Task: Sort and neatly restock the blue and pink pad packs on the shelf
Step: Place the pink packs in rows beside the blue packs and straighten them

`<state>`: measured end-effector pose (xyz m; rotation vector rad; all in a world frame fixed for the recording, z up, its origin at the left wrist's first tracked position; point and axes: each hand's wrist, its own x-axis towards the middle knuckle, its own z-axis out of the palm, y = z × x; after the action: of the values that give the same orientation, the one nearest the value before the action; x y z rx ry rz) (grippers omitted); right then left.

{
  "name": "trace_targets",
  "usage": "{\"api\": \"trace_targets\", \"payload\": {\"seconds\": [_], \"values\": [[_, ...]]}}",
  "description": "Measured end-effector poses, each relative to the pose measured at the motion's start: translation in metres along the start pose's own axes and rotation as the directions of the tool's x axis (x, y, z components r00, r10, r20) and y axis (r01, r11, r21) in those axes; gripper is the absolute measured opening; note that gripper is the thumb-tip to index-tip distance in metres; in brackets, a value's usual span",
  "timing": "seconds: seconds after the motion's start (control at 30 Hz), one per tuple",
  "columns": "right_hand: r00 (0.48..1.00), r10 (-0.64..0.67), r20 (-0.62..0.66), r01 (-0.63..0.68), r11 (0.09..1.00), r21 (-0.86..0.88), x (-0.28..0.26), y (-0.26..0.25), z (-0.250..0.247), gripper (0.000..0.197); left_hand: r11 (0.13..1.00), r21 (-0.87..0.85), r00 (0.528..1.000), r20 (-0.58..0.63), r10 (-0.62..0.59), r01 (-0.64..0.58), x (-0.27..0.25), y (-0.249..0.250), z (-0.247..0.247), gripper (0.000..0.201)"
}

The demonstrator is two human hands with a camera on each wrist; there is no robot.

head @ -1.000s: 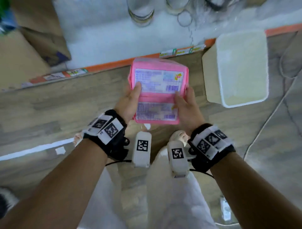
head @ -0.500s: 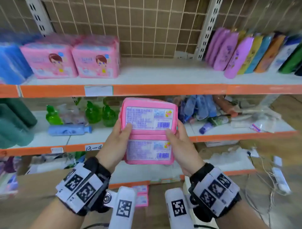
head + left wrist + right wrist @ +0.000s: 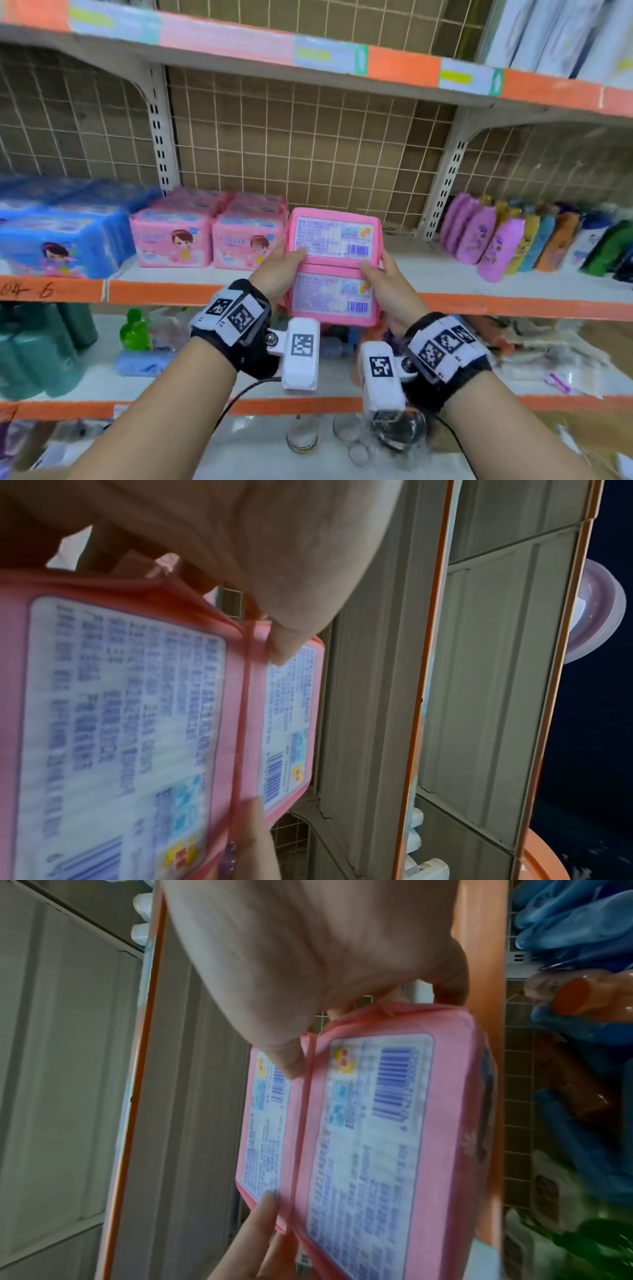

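Two pink pad packs (image 3: 334, 265), stacked with their barcode backs toward me, are held in front of the shelf (image 3: 445, 270). My left hand (image 3: 279, 265) grips their left side with the thumb on the upper label. My right hand (image 3: 385, 282) grips the right side, thumb on the seam. The left wrist view shows the pink packs (image 3: 130, 723) and my thumb (image 3: 284, 645) on them; the right wrist view shows the same packs (image 3: 369, 1137). On the shelf stand pink packs (image 3: 209, 236) in rows and blue packs (image 3: 61, 236) to their left.
Bare shelf board lies behind the held packs, to the right of the pink rows. Coloured bottles (image 3: 507, 240) fill the shelf's right end. An upper shelf edge (image 3: 376, 61) runs overhead. The lower shelf holds green bottles (image 3: 135, 330) and glass jars (image 3: 303, 435).
My view has swung up from the floor to the shelves. Both hands have lifted the pink packs up to the level of the pad shelf, beside the pink rows.
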<state>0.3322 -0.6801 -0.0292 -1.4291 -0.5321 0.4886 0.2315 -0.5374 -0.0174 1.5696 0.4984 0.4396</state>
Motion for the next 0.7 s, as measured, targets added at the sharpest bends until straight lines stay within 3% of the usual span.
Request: {"api": "trace_targets", "payload": {"seconds": [0.13,0.23,0.43,0.57,0.7], "values": [[1.000,0.012,0.002,-0.012,0.996,-0.093,0.035,-0.014,0.004,0.022,0.994,0.103,1.000,0.000,-0.026,0.026,0.041,0.013,-0.007,0.034],[0.998,0.062,0.004,-0.060,0.972,-0.227,0.060,-0.019,0.002,0.023,0.987,0.157,0.999,-0.010,-0.035,0.036,0.066,0.016,-0.004,0.017],[0.983,0.161,0.089,-0.134,0.958,-0.253,0.121,-0.022,-0.019,0.022,0.964,0.238,0.992,-0.085,-0.098,0.116,0.122,0.007,0.012,0.026],[0.968,0.241,0.076,-0.205,0.924,-0.323,0.159,-0.018,-0.032,0.036,0.825,0.538,0.981,-0.168,-0.094,0.171,0.154,0.007,0.030,0.032],[0.958,0.257,0.128,-0.189,0.901,-0.391,0.189,-0.004,-0.046,0.023,0.750,0.616,0.967,-0.219,-0.130,0.240,0.173,0.006,0.044,0.029]]}}
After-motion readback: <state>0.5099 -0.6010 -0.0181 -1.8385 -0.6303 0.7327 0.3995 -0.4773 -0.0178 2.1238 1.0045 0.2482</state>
